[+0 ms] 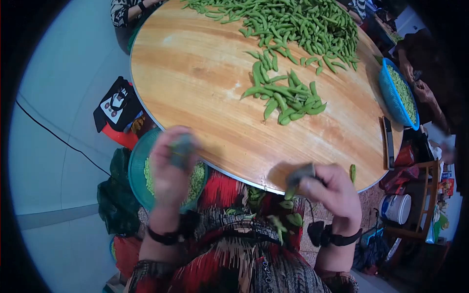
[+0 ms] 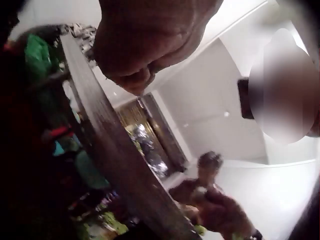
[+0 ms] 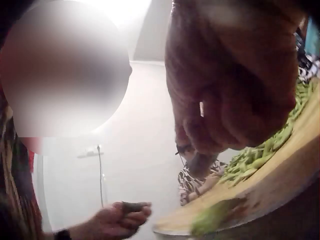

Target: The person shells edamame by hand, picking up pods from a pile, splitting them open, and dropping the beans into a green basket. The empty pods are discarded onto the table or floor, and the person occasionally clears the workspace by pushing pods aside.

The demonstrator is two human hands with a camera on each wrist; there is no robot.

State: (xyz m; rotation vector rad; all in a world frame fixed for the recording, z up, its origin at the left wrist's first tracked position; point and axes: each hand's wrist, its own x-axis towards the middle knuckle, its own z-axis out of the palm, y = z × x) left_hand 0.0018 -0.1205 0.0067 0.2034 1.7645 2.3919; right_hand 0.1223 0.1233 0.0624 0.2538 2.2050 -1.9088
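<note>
My left hand [image 1: 171, 158] is raised over a green basin [image 1: 139, 188] of shelled beans, a dark grey-green cover [image 1: 181, 151] at its fingers; blur hides whether it holds anything. In the right wrist view that hand [image 3: 120, 222] has partly curled fingers. Over the near table edge, my right hand [image 1: 337, 190] has curled fingers and a dark cover [image 1: 303, 172] on one digit. A blurred green pod [image 1: 291, 191] lies just below it; the right wrist view shows a gap between this pod [image 3: 212, 218] and the fingers. Loose pods [image 1: 294, 219] rest on my lap.
On the round wooden table [image 1: 195, 88] are a large pod heap [image 1: 303, 24] and a smaller pile [image 1: 288, 97]. A blue basket [image 1: 398, 95] of beans stands at the right edge, near another person's hands. A dark tray-like object [image 1: 388, 144] and single pod [image 1: 352, 176] lie nearby.
</note>
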